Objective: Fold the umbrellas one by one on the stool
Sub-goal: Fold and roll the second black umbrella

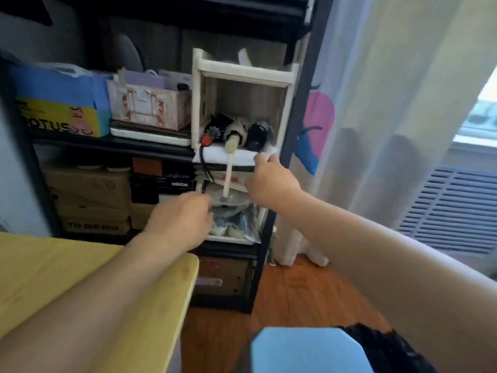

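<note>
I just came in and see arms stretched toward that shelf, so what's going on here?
A person is reaching into a small white rack where three folded umbrellas lie side by side. The left hand is at the hanging strap of the cream-handled one; whether it grips the strap is too blurred to tell. The right hand touches the rack's front edge. A blue stool waits below, with something black beside it.
</note>
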